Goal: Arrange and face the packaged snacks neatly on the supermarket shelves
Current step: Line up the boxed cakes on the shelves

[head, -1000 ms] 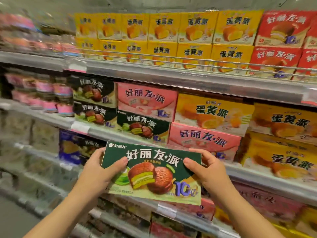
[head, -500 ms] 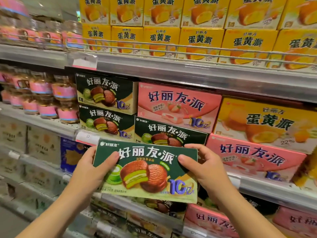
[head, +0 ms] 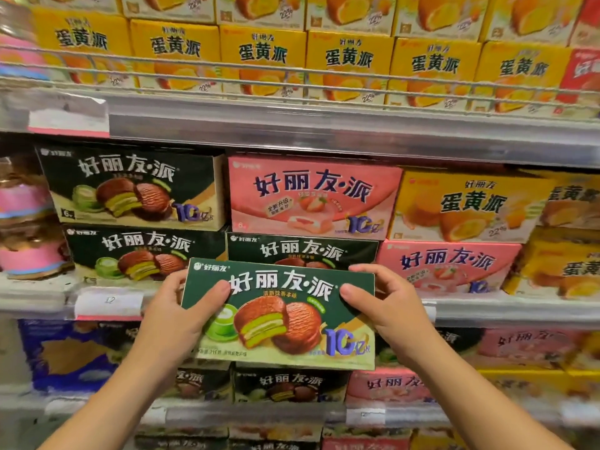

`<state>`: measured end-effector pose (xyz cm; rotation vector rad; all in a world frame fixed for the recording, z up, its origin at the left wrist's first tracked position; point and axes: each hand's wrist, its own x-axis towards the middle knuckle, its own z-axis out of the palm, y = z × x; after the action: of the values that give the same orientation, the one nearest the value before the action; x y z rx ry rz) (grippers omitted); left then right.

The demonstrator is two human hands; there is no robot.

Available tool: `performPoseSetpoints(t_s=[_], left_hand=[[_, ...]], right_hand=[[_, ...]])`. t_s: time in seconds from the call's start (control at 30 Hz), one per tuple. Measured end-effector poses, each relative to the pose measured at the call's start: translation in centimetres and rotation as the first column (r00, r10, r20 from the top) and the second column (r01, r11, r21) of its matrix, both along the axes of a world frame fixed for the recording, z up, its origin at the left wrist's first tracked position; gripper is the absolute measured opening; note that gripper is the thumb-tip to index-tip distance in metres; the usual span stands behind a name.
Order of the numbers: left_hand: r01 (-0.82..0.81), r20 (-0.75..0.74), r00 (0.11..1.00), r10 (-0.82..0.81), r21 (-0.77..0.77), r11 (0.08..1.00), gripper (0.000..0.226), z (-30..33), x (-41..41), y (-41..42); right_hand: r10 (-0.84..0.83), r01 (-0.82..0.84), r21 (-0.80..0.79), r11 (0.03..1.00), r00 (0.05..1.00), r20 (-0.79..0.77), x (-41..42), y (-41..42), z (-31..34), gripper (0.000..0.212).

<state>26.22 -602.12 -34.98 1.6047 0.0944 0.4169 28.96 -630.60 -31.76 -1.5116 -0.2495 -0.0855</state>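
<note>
- My left hand (head: 175,315) and right hand (head: 394,315) each clasp an end of the green pie box (head: 279,315), which isn't shelved yet.
- Just beyond my fingers, a pink strawberry box (head: 313,198) tops a green box (head: 302,250) (mixed stack, still unsorted, I'd say).

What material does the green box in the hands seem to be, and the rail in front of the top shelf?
Green box: probably printed cardboard with a slightly glossy finish; its edges are straight and crisp, its face flat with colour print. Rail: seemingly metal wire, light and shiny; thin parallel bars run across the yellow boxes. Blur leaves a coating possible.
</note>
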Motion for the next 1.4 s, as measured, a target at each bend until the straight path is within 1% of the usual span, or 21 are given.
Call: performPoseSetpoints(t_s=[0.2, 0.27, 0.3, 0.33, 0.37, 0.4, 0.43, 0.47, 0.53, 0.6, 0.67, 0.7, 0.77, 0.83, 0.9, 1.0, 1.07, 1.17, 1.23, 1.33, 1.4], left_hand=[[0.061, 0.034, 0.998, -0.062, 0.007, 0.998, 0.062, 0.1, 0.5, -0.2], [0.079, 0.050, 0.996, -0.077, -0.027, 0.997, 0.058, 0.1, 0.5, -0.3], [0.077, 0.061, 0.995, -0.074, -0.041, 0.996, 0.058, 0.2, 0.5, -0.4], [0.066, 0.069, 0.996, -0.063, -0.051, 0.997, 0.059, 0.2, 0.6, -0.4], [0.054, 0.073, 0.996, -0.050, -0.057, 0.997, 0.060, 0.1, 0.6, -0.3], [0.041, 0.074, 0.997, -0.037, -0.058, 0.997, 0.061, 0.1, 0.6, -0.4], [0.030, 0.075, 0.997, -0.026, -0.053, 0.998, 0.060, 0.1, 0.5, -0.5], [0.018, 0.078, 0.997, -0.014, -0.045, 0.999, 0.060, 0.0, 0.4, -0.5], [-0.001, 0.080, 0.997, 0.004, -0.029, 1.000, 0.062, -0.2, 0.2, -0.6], [-0.007, 0.067, 0.998, 0.009, -0.026, 1.000, 0.066, -0.5, 0.0, -0.4], [-0.008, 0.055, 0.998, 0.010, -0.033, 0.999, 0.067, -0.8, -0.2, -0.1], [-0.011, 0.056, 0.998, 0.013, -0.039, 0.999, 0.067, -1.0, -0.3, 0.0], [-0.022, 0.064, 0.998, 0.025, -0.043, 0.999, 0.065, -1.1, -0.5, 0.2], [-0.021, 0.063, 0.998, 0.024, -0.057, 0.998, 0.064, -1.1, -0.7, 0.4], [-0.012, 0.058, 0.998, 0.016, -0.072, 0.997, 0.065, -1.2, -0.8, 0.7], [-0.002, 0.060, 0.998, 0.007, -0.088, 0.996, 0.067, -1.0, -1.0, 0.9], [-0.007, 0.068, 0.998, 0.013, -0.079, 0.997, 0.067, -0.9, -1.1, 0.9], [-0.018, 0.074, 0.997, 0.024, -0.078, 0.997, 0.066, -0.9, -1.2, 1.1], [-0.034, 0.076, 0.996, 0.038, -0.056, 0.998, 0.068, -0.9, -1.4, 1.4], [-0.056, 0.073, 0.996, 0.059, -0.039, 0.998, 0.070, -1.1, -1.5, 1.8], [-0.060, 0.069, 0.996, 0.062, -0.036, 0.998, 0.069, -1.2, -1.5, 2.1]], right_hand=[[-0.068, 0.068, 0.003, 0.998, 0.997, -0.037, -2.4, -0.4, 0.4, 0.039], [-0.103, 0.101, -0.098, 0.990, 0.995, -0.008, -2.8, -0.6, 0.9, 0.038], [-0.136, 0.146, -0.206, 0.968, 0.989, 0.062, -2.8, -0.7, 1.4, 0.036], [-0.168, 0.227, -0.339, 0.913, 0.966, 0.194, -2.6, -1.0, 2.2, 0.035], [-0.169, 0.335, -0.459, 0.823, 0.916, 0.364, -2.2, -1.2, 3.3, 0.033], [-0.122, 0.447, -0.535, 0.717, 0.837, 0.534, -1.8, -1.3, 4.8, 0.034], [-0.039, 0.531, -0.577, 0.621, 0.756, 0.654, -1.3, -1.2, 6.5, 0.037], [0.055, 0.591, -0.609, 0.529, 0.692, 0.720, -0.6, -1.0, 8.0, 0.041], [0.211, 0.683, -0.649, 0.335, 0.617, 0.758, 0.8, -0.1, 10.3, 0.050], [0.282, 0.734, -0.659, 0.163, 0.605, 0.744, 2.0, 1.0, 11.2, 0.063], [0.278, 0.759, -0.650, 0.041, 0.616, 0.737, 3.1, 1.8, 11.4, 0.075], [0.260, 0.767, -0.642, 0.011, 0.617, 0.742, 3.5, 2.0, 11.5, 0.079], [0.225, 0.788, -0.615, -0.014, 0.602, 0.766, 4.2, 2.3, 11.4, 0.082], [0.232, 0.827, -0.561, -0.019, 0.550, 0.802, 4.6, 2.5, 11.1, 0.078], [0.215, 0.850, -0.526, 0.021, 0.510, 0.833, 4.8, 2.5, 10.7, 0.076], [0.180, 0.856, -0.511, 0.076, 0.493, 0.852, 4.7, 2.5, 10.5, 0.076], [0.161, 0.865, -0.493, 0.097, 0.475, 0.865, 4.6, 2.6, 10.4, 0.069], [0.149, 0.894, -0.417, 0.165, 0.395, 0.906, 3.9, 2.3, 9.7, 0.055], [0.160, 0.903, -0.386, 0.189, 0.359, 0.919, 3.3, 1.9, 9.3, 0.055], [0.172, 0.899, -0.418, 0.132, 0.395, 0.903, 2.4, 1.6, 9.4, 0.057], [0.174, 0.886, -0.443, 0.136, 0.419, 0.891, 2.0, 1.8, 10.2, 0.055]])
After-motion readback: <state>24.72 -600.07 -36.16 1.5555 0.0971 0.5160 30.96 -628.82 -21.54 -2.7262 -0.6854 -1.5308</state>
